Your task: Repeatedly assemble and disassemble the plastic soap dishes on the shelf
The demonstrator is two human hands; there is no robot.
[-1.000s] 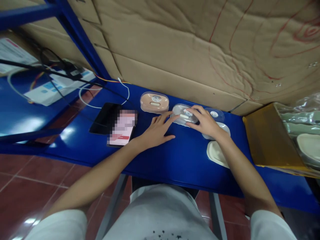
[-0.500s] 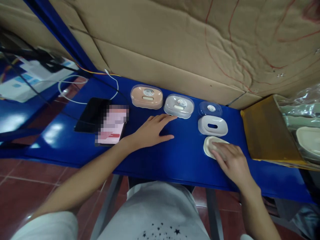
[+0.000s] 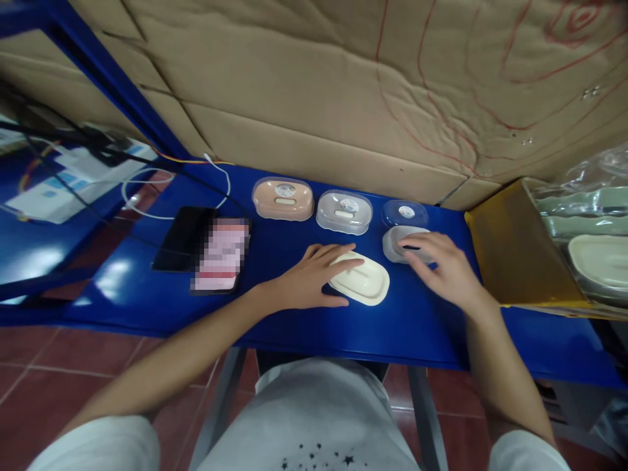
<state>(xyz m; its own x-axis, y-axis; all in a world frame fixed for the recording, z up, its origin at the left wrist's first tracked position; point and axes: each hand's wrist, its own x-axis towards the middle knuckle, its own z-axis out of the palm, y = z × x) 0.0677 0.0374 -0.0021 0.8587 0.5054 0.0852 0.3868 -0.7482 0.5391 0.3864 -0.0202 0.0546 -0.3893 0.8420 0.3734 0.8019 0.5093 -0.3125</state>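
Note:
My left hand (image 3: 316, 278) is open, its fingers spread over the left end of a cream oval tray (image 3: 367, 284) with a raised inner rim. The thumb lies apart in front of that tray. My right hand (image 3: 444, 268) reaches over a white oval box (image 3: 392, 245) with a dark slot in its top. Its fingers and thumb are apart above the box, with part of the slot showing between them; firm contact is hard to make out. Just behind stands a clear lid (image 3: 405, 214) with a round sticker.
A peach soap box (image 3: 283, 199) and a grey-white one (image 3: 344, 212), both under clear lids, stand along the cardboard wall (image 3: 294, 118). At right is a carton (image 3: 520, 255) of wrapped parts. A phone (image 3: 220, 255), black slab (image 3: 177, 239) and white cable (image 3: 228, 183) lie left.
The cream tray has moved left from under my right hand to my left hand. My right hand has let go of it and shifted back over the white slotted box.

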